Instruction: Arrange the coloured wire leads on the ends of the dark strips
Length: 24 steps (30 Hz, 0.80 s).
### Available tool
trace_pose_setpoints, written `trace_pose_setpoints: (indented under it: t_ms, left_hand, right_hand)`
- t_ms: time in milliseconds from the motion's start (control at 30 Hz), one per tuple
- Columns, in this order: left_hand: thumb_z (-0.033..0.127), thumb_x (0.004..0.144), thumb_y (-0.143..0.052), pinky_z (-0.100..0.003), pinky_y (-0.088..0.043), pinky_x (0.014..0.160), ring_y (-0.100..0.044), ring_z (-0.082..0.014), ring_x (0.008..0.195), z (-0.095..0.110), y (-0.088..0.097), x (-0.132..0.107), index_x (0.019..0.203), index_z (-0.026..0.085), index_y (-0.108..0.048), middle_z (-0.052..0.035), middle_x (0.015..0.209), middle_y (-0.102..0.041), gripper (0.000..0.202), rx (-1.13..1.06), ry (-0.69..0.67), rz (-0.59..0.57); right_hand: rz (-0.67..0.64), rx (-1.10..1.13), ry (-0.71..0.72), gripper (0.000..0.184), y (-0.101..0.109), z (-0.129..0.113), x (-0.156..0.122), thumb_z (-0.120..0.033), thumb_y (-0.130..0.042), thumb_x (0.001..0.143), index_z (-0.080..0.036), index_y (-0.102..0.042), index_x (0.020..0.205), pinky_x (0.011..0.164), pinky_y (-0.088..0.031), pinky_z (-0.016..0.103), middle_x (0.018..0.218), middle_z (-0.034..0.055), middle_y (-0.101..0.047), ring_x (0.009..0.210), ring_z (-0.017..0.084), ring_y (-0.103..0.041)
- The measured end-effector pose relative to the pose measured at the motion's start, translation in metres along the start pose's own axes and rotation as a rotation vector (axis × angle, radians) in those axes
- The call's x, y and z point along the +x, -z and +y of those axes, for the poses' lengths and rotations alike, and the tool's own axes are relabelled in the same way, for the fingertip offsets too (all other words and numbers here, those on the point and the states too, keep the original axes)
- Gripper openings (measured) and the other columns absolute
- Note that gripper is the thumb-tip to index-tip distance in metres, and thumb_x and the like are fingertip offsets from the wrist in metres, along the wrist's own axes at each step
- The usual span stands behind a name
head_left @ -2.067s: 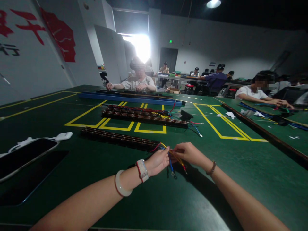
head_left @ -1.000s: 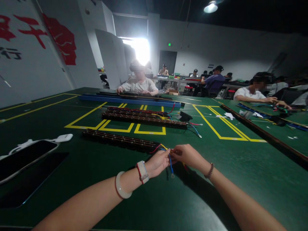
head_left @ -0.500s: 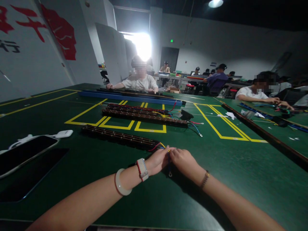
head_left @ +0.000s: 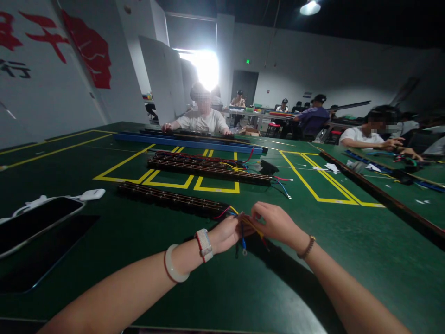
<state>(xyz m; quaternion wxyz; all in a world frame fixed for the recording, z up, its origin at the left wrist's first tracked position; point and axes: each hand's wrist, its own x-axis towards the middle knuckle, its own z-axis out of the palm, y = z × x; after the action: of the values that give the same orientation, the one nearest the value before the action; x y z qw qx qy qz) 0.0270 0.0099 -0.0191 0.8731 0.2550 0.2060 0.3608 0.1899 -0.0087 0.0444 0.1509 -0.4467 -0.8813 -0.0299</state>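
A long black bar with copper-coloured lines (head_left: pixel 174 197) lies on the green table, its near end pointing at my hands. Red, yellow and blue wires come out of that end. My left hand (head_left: pixel 225 234) is closed around these wires, palm partly up, with a blue wire (head_left: pixel 244 243) ending in a ring terminal hanging below it. A yellow wire (head_left: pixel 256 227) with a red tip slants out to the right. Just above it, my right hand (head_left: pixel 276 225) has its fingers curled in a pinch; whatever lies between the fingertips is too small to make out.
Further back lie more wired black bars (head_left: pixel 208 168) and a blue rail (head_left: pixel 187 143). A phone (head_left: pixel 41 222), a dark flat panel (head_left: pixel 52 257) and a white earbud case (head_left: pixel 92 194) are at left. A long dark strip (head_left: pixel 378 190) runs along the right. Co-workers sit opposite and at right.
My right hand has lifted slightly and moved right, away from my left hand. The yellow wire with the red tip now shows between them. My left hand has barely moved.
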Motion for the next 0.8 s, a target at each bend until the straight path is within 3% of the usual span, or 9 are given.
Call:
trace_pose_setpoints:
  t_ms: [167, 367, 533, 700, 800]
  left_hand:
    - [0.021, 0.091, -0.047, -0.036, -0.043, 0.095, -0.062, -0.0184, 0.095, 0.000, -0.004, -0.004, 0.088, 0.009, -0.063, -0.0119, 0.095, -0.067, 0.021, 0.020, -0.035, 0.005]
    - [0.021, 0.092, -0.043, -0.038, -0.042, 0.096, -0.061, -0.0193, 0.099, 0.003, -0.009, -0.006, 0.095, 0.009, -0.062, -0.0134, 0.101, -0.066, 0.023, 0.028, -0.031, 0.004]
    - [0.023, 0.091, -0.046, -0.038, -0.041, 0.094, -0.062, -0.0193, 0.097, 0.002, -0.005, -0.005, 0.096, 0.009, -0.061, -0.0141, 0.098, -0.066, 0.021, 0.037, -0.004, 0.009]
    - [0.027, 0.091, -0.045, -0.037, -0.042, 0.088, -0.064, -0.0195, 0.086, 0.000, -0.002, -0.003, 0.091, 0.007, -0.062, -0.0143, 0.086, -0.067, 0.026, 0.078, 0.032, -0.037]
    - [0.031, 0.090, -0.046, -0.034, -0.043, 0.081, -0.065, -0.0184, 0.075, 0.000, -0.002, -0.004, 0.085, 0.006, -0.063, -0.0122, 0.076, -0.066, 0.031, 0.105, 0.053, -0.004]
  right_hand:
    - [-0.136, 0.133, 0.008, 0.010, -0.006, 0.005, -0.001, -0.014, -0.061, 0.072, -0.018, -0.054, 0.077, 0.058, -0.034, 0.022, 0.074, 0.0000, -0.059, 0.066, 0.012, -0.052]
    - [-0.230, 0.213, -0.152, 0.015, -0.001, 0.003, -0.002, -0.027, -0.060, 0.079, -0.017, -0.057, 0.090, 0.056, -0.036, 0.023, 0.078, 0.0026, -0.064, 0.066, 0.014, -0.056]
    - [-0.288, 0.358, -0.230, 0.018, 0.003, 0.011, -0.001, -0.028, -0.052, 0.086, -0.018, -0.061, 0.098, 0.057, -0.041, 0.023, 0.079, 0.0023, -0.067, 0.066, 0.013, -0.060]
    - [-0.151, 0.093, -0.235, 0.018, 0.000, 0.025, 0.004, -0.028, -0.052, 0.088, -0.017, -0.065, 0.091, 0.066, -0.043, 0.025, 0.084, 0.0054, -0.066, 0.077, 0.016, -0.061]
    - [-0.098, -0.129, -0.199, 0.025, -0.007, 0.033, 0.017, -0.032, -0.049, 0.091, -0.014, -0.066, 0.083, 0.067, -0.042, 0.026, 0.082, 0.0074, -0.064, 0.076, 0.017, -0.060]
